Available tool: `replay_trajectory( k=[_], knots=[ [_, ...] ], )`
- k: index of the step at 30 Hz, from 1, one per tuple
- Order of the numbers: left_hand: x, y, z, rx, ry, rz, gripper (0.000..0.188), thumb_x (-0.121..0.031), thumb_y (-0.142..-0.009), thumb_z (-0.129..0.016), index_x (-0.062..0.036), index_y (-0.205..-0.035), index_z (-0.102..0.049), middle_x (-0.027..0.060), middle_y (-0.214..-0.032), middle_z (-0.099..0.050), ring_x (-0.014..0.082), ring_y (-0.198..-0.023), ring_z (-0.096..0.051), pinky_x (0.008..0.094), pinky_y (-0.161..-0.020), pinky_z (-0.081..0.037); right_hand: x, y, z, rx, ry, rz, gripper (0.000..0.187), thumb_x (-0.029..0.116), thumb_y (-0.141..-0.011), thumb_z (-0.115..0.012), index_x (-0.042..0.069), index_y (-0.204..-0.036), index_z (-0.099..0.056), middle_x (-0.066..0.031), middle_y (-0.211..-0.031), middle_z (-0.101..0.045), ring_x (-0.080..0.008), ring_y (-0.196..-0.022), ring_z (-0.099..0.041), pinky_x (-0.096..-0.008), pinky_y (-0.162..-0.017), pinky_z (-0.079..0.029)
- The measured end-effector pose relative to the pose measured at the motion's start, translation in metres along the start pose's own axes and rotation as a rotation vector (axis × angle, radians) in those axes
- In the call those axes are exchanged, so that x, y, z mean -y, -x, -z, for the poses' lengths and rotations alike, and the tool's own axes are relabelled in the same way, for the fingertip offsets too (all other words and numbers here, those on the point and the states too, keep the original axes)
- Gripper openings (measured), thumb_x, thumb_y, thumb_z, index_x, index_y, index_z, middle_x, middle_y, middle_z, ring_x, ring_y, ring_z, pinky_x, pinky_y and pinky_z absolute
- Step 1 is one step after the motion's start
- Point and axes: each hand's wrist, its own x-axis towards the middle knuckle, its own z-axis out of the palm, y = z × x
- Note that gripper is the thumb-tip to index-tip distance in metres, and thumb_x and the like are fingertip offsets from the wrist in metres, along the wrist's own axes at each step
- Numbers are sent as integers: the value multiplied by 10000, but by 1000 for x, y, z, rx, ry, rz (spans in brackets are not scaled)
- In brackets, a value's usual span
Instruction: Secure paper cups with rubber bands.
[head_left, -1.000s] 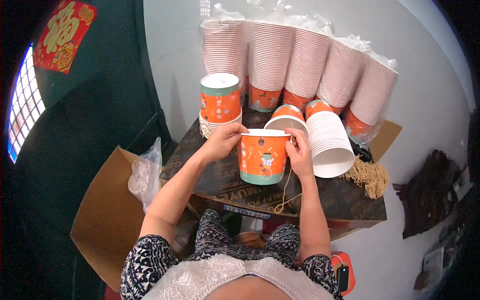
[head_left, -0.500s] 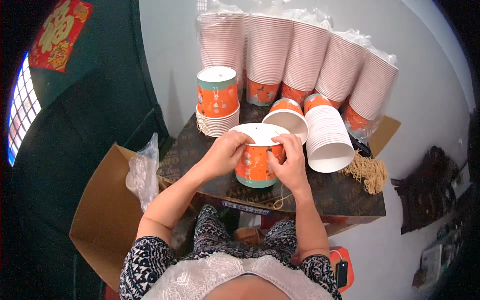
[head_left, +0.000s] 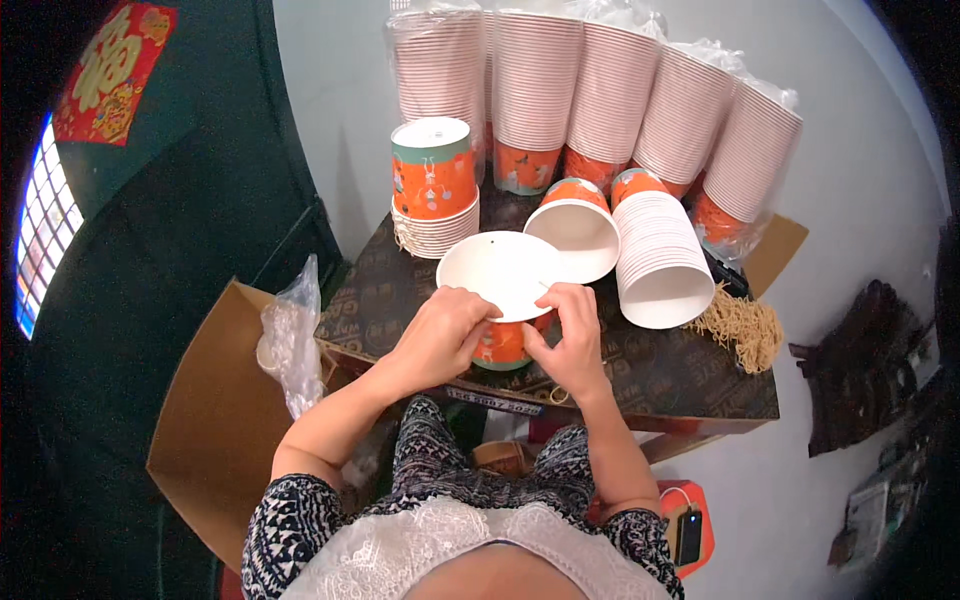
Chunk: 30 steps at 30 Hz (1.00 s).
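An orange paper bucket (head_left: 500,268) with a white inside and a green base band is tilted toward me near the table's front edge. My left hand (head_left: 445,335) grips its near rim, fingertips over the edge and thumb outside. My right hand (head_left: 568,338) pinches at the rim's right side, index finger at the inner edge and thumb against the outer wall. A thin tan cord shows at those fingertips, and a loop of the cord (head_left: 559,396) hangs below the hand. A small dark hole shows in the bucket's far wall.
Upside-down stacked buckets (head_left: 433,180) stand at the left, with cord at their rims. Two groups, a bucket (head_left: 572,240) and a nested stack (head_left: 662,255), lie right. Tall bagged stacks (head_left: 540,85) line the wall. A cord bundle (head_left: 740,330) lies right; a cardboard box (head_left: 215,390) stands left.
The bucket has tipped toward me, showing more of its inside. My left hand has shifted from the left side of the rim to the near side. My right hand stays at the rim.
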Motion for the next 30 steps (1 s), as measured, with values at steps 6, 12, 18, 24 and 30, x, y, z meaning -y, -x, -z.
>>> replay_trajectory(
  k=[6,12,18,24,30],
  knots=[
    [-8,-2,-3,125,61,149,115,-44,-841,-614,-16,-945,-655,173,-788,-657,359,-780,-645,439,-705,-502,-4,14,-8,-30,6,11,431,51,-647,-781,44,-982,-511,-135,-995,-520,-333,-912,-506,-427,-787,-449],
    [5,-38,-2,454,135,245,160,-99,-873,-592,-31,-987,-681,182,-820,-691,338,-792,-682,416,-717,-524,-5,17,-8,-25,-29,31,436,36,-630,-781,42,-972,-512,-140,-995,-518,-331,-905,-507,-426,-781,-452],
    [26,-58,-4,775,425,252,143,-94,-909,-614,13,-985,-671,60,-801,-669,117,-744,-570,296,-720,-488,-7,19,-9,-24,-75,26,412,46,-631,-769,42,-956,-516,-142,-1001,-522,-328,-893,-512,-418,-772,-450],
    [24,-60,-8,784,389,223,105,-93,-906,-604,-2,-873,-645,40,-736,-620,114,-712,-516,305,-688,-461,-8,19,-10,-37,-85,34,407,51,-634,-765,50,-958,-518,-135,-997,-527,-323,-893,-512,-415,-763,-449],
    [29,-57,-5,805,476,308,107,-101,-923,-599,-10,-869,-617,-13,-748,-583,84,-732,-499,269,-676,-444,-9,19,-9,-32,-80,33,417,49,-627,-772,53,-956,-516,-132,-991,-527,-320,-886,-513,-415,-764,-448]
  ],
)
